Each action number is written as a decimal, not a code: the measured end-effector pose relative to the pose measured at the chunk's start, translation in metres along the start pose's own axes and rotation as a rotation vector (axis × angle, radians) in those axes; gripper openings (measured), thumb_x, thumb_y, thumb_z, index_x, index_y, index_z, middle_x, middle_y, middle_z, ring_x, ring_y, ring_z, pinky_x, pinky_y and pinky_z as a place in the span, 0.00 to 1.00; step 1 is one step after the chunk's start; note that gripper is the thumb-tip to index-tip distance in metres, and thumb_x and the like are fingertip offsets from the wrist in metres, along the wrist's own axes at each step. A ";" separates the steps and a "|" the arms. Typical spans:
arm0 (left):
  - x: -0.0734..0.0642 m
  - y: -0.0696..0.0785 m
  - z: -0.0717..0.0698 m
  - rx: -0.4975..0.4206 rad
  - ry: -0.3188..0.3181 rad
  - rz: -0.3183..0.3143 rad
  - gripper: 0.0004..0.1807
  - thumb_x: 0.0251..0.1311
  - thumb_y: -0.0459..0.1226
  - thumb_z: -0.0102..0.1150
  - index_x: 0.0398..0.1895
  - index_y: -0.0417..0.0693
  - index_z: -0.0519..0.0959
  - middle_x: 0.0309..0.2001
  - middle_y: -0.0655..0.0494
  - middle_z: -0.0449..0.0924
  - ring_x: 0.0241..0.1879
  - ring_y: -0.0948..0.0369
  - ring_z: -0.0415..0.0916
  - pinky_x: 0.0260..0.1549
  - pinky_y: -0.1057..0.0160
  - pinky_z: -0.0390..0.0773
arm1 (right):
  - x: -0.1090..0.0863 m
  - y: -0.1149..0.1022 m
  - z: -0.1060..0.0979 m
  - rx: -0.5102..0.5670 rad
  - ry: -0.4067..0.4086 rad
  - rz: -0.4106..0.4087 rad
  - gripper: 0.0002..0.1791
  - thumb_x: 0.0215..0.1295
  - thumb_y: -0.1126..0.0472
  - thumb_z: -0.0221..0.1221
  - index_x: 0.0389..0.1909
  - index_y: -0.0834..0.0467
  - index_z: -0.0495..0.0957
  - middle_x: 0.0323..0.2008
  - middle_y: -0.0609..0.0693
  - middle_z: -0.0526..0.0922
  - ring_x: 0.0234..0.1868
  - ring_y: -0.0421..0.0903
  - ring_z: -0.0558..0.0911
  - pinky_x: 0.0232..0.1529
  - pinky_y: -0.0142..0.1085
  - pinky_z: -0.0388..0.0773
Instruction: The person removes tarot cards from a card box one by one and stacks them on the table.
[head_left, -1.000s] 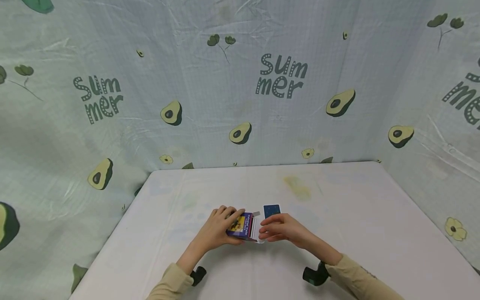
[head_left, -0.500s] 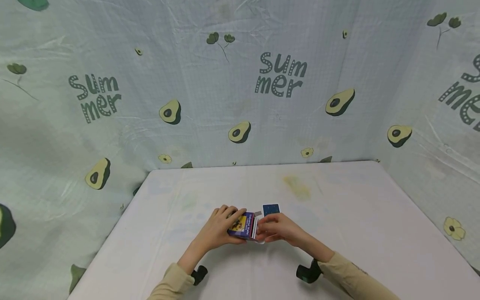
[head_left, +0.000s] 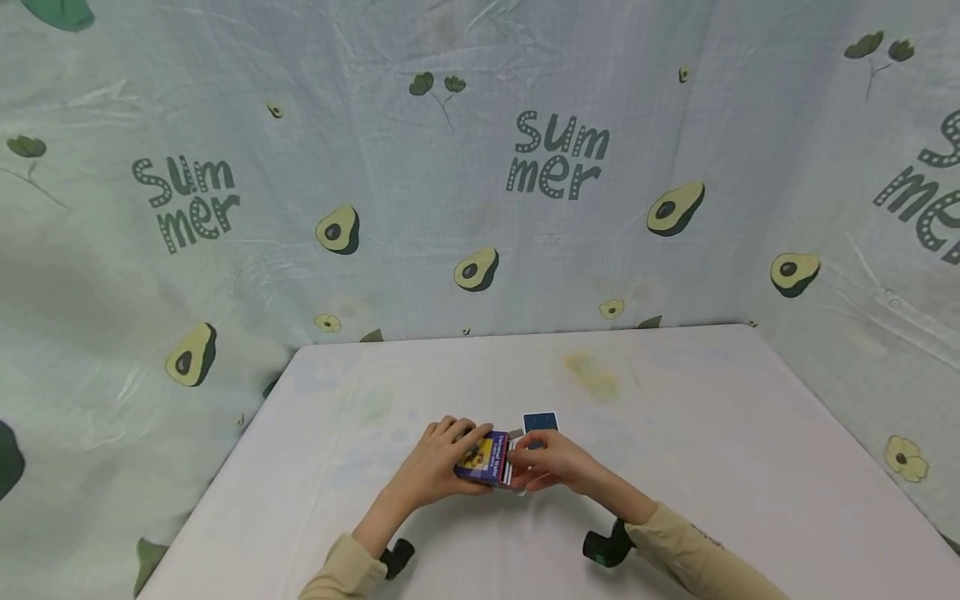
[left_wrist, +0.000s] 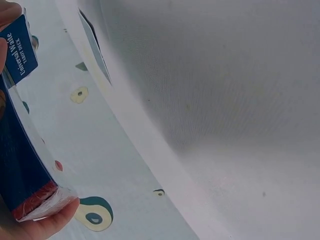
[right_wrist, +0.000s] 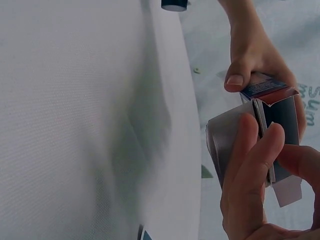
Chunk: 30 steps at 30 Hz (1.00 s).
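Observation:
Gripped in my left hand is a purple tarot deck box with a yellow picture and "Universal Waite" lettering. Its open end faces right, and a white flap stands out from it. White edges of the cards show in the opening. My right hand is at that end, fingers bent, its thumb and fingertips pinching at the cards' edges; the fingers hide part of the opening. Just behind the right hand, a single dark blue card lies on the table, partly covered by the hand.
The table has a white cover with a faint yellow stain toward the back. Behind it and at both sides hangs a pale curtain printed with avocados. Dark wrist camera mounts sit below both forearms.
My right hand has moved left toward the box, its fingertips going from just outside the open end to the cards' edges. The left hand and box stay nearly in place.

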<state>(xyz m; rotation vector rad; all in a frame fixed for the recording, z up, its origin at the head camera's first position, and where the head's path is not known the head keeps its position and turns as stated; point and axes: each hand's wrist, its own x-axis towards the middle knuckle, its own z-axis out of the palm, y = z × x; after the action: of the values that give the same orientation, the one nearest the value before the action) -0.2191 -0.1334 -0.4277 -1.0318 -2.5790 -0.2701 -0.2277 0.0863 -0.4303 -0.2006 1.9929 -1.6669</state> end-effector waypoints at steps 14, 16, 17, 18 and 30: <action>0.000 0.003 0.001 0.007 -0.012 0.006 0.44 0.36 0.61 0.64 0.60 0.58 0.65 0.47 0.60 0.71 0.42 0.64 0.63 0.43 0.59 0.67 | 0.001 0.002 0.005 -0.058 0.041 0.014 0.17 0.61 0.55 0.54 0.41 0.65 0.68 0.28 0.53 0.81 0.21 0.39 0.80 0.24 0.32 0.78; 0.000 0.003 0.001 0.004 -0.014 0.002 0.44 0.36 0.61 0.64 0.60 0.58 0.65 0.47 0.60 0.71 0.42 0.64 0.63 0.43 0.59 0.67 | 0.002 0.002 0.006 -0.061 0.048 0.016 0.17 0.60 0.55 0.54 0.41 0.65 0.68 0.27 0.53 0.81 0.20 0.39 0.80 0.24 0.32 0.78; 0.000 0.003 0.001 0.004 -0.015 0.000 0.44 0.36 0.61 0.64 0.60 0.58 0.65 0.47 0.60 0.71 0.42 0.64 0.63 0.43 0.59 0.67 | 0.001 0.002 0.006 -0.063 0.051 0.015 0.17 0.60 0.55 0.54 0.41 0.65 0.68 0.27 0.53 0.81 0.20 0.38 0.80 0.24 0.32 0.78; -0.001 0.003 0.001 0.003 -0.016 0.000 0.44 0.36 0.60 0.65 0.60 0.58 0.65 0.47 0.60 0.71 0.43 0.64 0.63 0.43 0.59 0.67 | 0.001 0.002 0.006 -0.064 0.052 0.014 0.17 0.60 0.56 0.54 0.41 0.65 0.68 0.27 0.53 0.81 0.20 0.38 0.80 0.24 0.32 0.78; -0.003 0.001 0.002 0.005 0.003 0.011 0.44 0.35 0.60 0.65 0.60 0.58 0.65 0.47 0.60 0.71 0.42 0.63 0.64 0.44 0.58 0.67 | 0.002 0.002 0.009 -0.072 0.065 0.029 0.15 0.59 0.58 0.55 0.39 0.65 0.69 0.28 0.54 0.81 0.20 0.39 0.81 0.23 0.32 0.78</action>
<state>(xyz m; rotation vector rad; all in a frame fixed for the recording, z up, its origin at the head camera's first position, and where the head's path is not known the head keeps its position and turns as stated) -0.2166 -0.1337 -0.4311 -1.0434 -2.5694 -0.2625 -0.2249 0.0779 -0.4337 -0.1441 2.0958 -1.6043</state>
